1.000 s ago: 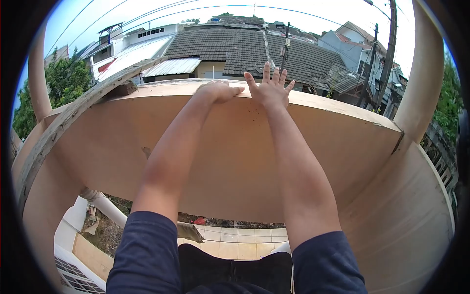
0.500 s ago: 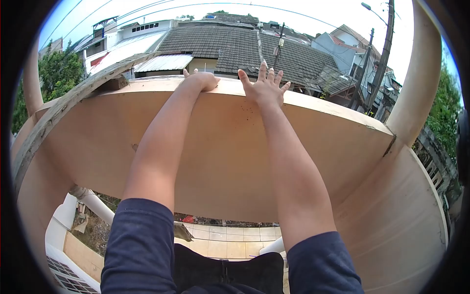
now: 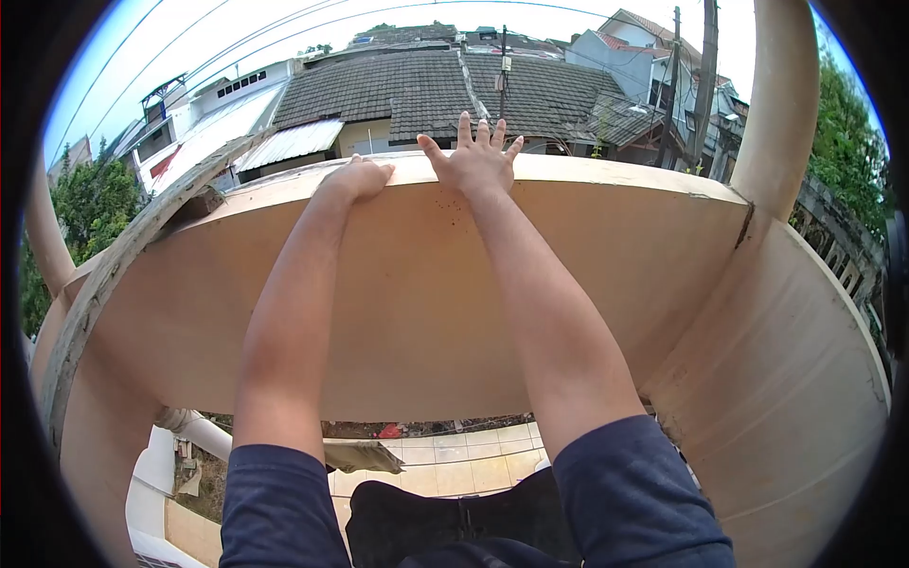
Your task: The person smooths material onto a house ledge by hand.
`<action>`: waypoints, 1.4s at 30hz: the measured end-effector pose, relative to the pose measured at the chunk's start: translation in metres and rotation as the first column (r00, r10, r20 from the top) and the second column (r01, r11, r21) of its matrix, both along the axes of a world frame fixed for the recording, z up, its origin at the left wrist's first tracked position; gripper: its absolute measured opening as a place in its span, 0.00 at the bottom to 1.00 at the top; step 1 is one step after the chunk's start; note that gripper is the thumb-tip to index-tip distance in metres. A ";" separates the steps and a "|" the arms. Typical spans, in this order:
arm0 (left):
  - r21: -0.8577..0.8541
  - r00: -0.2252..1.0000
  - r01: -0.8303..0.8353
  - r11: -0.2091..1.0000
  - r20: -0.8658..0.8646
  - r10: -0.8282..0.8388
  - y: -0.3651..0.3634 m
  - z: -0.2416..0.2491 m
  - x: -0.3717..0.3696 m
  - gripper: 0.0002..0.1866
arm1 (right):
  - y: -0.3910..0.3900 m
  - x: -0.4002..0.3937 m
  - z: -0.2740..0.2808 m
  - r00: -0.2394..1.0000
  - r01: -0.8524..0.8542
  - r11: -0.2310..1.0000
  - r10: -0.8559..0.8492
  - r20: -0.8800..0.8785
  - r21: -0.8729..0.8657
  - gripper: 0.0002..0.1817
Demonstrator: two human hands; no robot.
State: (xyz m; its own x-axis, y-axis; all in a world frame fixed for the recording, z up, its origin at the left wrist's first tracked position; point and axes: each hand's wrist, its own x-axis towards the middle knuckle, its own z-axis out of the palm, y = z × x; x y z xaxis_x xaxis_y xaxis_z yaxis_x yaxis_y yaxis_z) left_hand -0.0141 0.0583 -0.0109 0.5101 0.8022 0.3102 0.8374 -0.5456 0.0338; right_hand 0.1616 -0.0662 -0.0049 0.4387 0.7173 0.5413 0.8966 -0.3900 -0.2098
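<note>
left hand: (image 3: 358,178) on the top ledge (image 3: 606,173) of the wall, left of centre; thumb side toward the other hand; fingers bent and mostly hidden, so whether they grip the edge cannot be told.
right hand: (image 3: 473,168) at the same ledge, just beside the left; fingers spread wide and pointing away from the wearer, back of the hand uppermost, nothing pinched.
wall: (image 3: 417,312) peach-coloured, directly ahead of the wearer, spanning between two pillars; dark specks (image 3: 453,221) below the right hand.
arms: both extended forward, short navy sleeves (image 3: 279,502).
left-side fittings: long weathered strip (image 3: 114,257), curving in view, with a small block (image 3: 197,208) between it and the ledge; pale pillar (image 3: 45,222) beyond.
right-side fittings: thick pale pillar (image 3: 776,104) at the wall's end; side wall (image 3: 776,369), streaked, running toward the wearer.
below: pale tiled floor (image 3: 459,454); white pipe (image 3: 206,434) at left.
beyond: grey tiled roofs (image 3: 379,85), utility pole (image 3: 705,85), overhead cables, trees at both sides.
</note>
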 end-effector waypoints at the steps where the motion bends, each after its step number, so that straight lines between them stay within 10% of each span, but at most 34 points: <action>1: 0.016 0.990 -0.101 0.995 -0.094 0.102 0.061 -0.021 0.008 0.36 | -0.002 -0.002 0.001 1.000 -0.006 1.000 0.006 0.003 -0.006 0.57; 6: -0.212 0.996 -0.060 0.975 -0.084 0.043 -0.068 0.015 -0.008 0.39 | -0.002 -0.001 0.001 1.000 -0.018 1.000 0.018 -0.009 0.023 0.58; 22: 0.285 0.945 -0.317 0.905 0.012 0.327 -0.085 0.032 0.023 0.15 | 0.002 0.001 -0.001 0.999 -0.031 0.999 0.032 -0.037 0.045 0.64; 33: 0.066 0.999 -0.036 0.997 -0.003 0.036 -0.032 -0.010 -0.003 0.42 | 0.002 0.001 0.002 0.997 -0.027 1.000 0.026 -0.079 -0.005 0.64; 42: -0.275 0.981 -0.187 0.943 0.004 0.196 -0.021 0.020 0.024 0.56 | 0.006 0.001 0.003 0.996 0.027 0.999 -0.031 -0.083 -0.040 0.64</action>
State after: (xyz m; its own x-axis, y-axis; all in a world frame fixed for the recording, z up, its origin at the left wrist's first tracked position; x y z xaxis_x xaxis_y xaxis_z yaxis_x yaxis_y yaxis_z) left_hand 0.0095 0.0375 0.0092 0.3324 0.9397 0.0801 0.9212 -0.3417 0.1862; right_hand 0.1625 -0.0605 -0.0016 0.5023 0.7234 0.4736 0.8646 -0.4249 -0.2681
